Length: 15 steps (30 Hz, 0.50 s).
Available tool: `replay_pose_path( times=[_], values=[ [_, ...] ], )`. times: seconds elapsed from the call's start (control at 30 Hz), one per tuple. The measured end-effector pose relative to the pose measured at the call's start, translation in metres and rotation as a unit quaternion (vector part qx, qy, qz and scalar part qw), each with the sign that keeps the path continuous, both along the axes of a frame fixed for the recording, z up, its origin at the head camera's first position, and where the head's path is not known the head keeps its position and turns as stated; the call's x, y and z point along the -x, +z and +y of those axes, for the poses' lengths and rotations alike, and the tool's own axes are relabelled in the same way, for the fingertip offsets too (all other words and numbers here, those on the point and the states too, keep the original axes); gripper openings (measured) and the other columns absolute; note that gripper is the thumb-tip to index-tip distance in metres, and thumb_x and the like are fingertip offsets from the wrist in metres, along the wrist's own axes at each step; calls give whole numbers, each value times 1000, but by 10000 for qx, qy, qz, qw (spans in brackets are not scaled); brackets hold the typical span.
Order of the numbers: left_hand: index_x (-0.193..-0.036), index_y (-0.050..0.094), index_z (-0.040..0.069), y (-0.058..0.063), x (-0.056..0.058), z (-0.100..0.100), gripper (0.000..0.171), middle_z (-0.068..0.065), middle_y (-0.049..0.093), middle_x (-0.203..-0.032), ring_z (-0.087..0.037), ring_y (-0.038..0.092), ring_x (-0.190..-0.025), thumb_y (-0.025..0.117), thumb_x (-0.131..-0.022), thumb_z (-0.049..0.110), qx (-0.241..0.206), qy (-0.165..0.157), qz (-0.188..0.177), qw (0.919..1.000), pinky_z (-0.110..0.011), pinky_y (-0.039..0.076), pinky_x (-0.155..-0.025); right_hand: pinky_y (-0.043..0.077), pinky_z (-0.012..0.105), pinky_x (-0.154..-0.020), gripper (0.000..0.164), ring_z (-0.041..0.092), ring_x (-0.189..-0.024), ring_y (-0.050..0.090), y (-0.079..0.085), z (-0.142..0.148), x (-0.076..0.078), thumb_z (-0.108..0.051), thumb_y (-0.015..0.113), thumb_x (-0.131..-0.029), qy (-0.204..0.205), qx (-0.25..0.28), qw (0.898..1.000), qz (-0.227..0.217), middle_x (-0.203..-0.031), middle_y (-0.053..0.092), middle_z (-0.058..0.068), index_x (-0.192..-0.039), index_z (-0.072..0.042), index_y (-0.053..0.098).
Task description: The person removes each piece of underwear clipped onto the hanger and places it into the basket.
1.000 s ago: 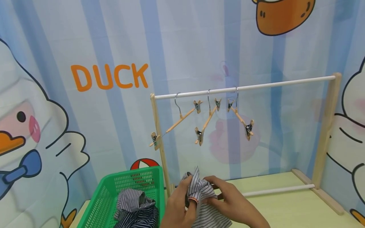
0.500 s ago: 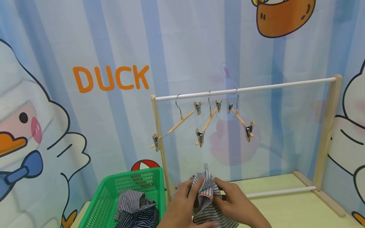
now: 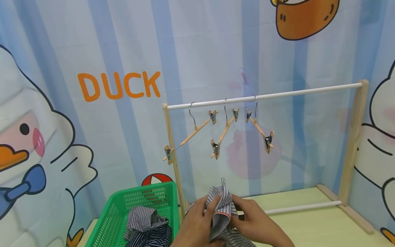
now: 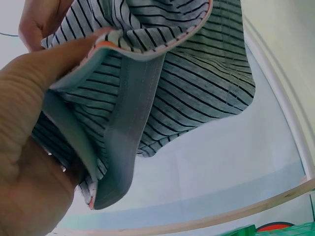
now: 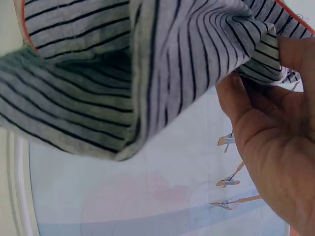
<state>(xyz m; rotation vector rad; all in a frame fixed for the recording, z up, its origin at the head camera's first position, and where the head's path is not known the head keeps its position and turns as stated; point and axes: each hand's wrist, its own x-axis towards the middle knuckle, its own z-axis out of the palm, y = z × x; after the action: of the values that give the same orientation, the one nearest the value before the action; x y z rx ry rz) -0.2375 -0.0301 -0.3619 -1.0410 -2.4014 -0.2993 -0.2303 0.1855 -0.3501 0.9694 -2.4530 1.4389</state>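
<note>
Both hands hold a small grey-and-black striped garment [image 3: 223,203] with orange-edged trim, low in the middle of the head view. My left hand [image 3: 197,221] grips it from the left; in the left wrist view the thumb and fingers of the left hand [image 4: 34,132] hold the edge of an opening, and a plain grey inner band [image 4: 125,128] shows. On the other side, my right hand [image 3: 254,221] pinches the gathered cloth. The right wrist view has the right hand [image 5: 275,132] with fingertips curled into the fabric, and a loose flap [image 5: 74,108] hangs to the left.
A green basket [image 3: 105,212] with striped clothes [image 3: 145,219] stands at the left. Behind the hands, a wooden rack [image 3: 353,144] carries three clip hangers [image 3: 195,129] on its white rail [image 3: 293,92]. A lower white bar [image 3: 305,207] crosses just above the pale yellow table [image 3: 321,226].
The garment has been turned so its orange-edged opening shows wider towards me. The left hand has shifted its hold on the cloth, while the right hand keeps its pinch.
</note>
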Motion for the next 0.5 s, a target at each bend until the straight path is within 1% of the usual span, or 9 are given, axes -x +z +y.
replay_pose_path(
  times=[0.1,0.17,0.27,0.37,0.43,0.5],
  values=[
    [-153,27,14,2,2,-2,106,-22,51,-137,-27,63,-107,91,-71,35,-155,-200,156,9996,-39,57,-80,59,25,-86,39,14,-115,66,0,0,0,-12,58,-100,190,-43,9995,236,-128,65,18,-137,-3,54],
    [-148,36,7,4,4,-4,97,-23,50,-137,-26,64,-102,91,-71,29,-221,-326,208,9990,-35,57,-77,59,24,-86,33,9,-112,67,1,0,-1,-14,59,-100,288,-96,9991,281,-123,67,15,-131,-4,58],
    [-142,45,2,7,4,-8,86,-23,48,-138,-26,67,-96,90,-73,26,-289,-422,120,9986,-31,58,-73,58,24,-86,27,5,-110,66,1,-2,-1,-18,61,-100,358,-97,9992,146,-119,68,10,-126,-9,61],
    [-136,51,-1,9,2,-11,77,-21,45,-141,-21,68,-88,89,-74,25,-371,-436,-76,9983,-23,55,-66,58,24,-87,26,3,-110,65,1,-4,-2,-23,60,-101,378,-86,9992,122,-118,68,8,-125,-14,61],
    [-129,56,-2,11,1,-13,69,-19,43,-142,-17,67,-82,88,-74,23,-459,-475,-133,9977,-19,52,-63,58,25,-87,24,3,-110,65,2,-5,-2,-26,60,-101,384,-73,9991,137,-117,68,6,-124,-17,61],
    [-124,58,-3,12,1,-15,61,-19,40,-143,-15,66,-81,87,-75,20,-557,-533,-261,9967,-17,51,-62,58,25,-87,22,4,-109,64,2,-7,-3,-28,59,-102,376,-77,9991,175,-116,67,5,-122,-19,61]
  ],
)
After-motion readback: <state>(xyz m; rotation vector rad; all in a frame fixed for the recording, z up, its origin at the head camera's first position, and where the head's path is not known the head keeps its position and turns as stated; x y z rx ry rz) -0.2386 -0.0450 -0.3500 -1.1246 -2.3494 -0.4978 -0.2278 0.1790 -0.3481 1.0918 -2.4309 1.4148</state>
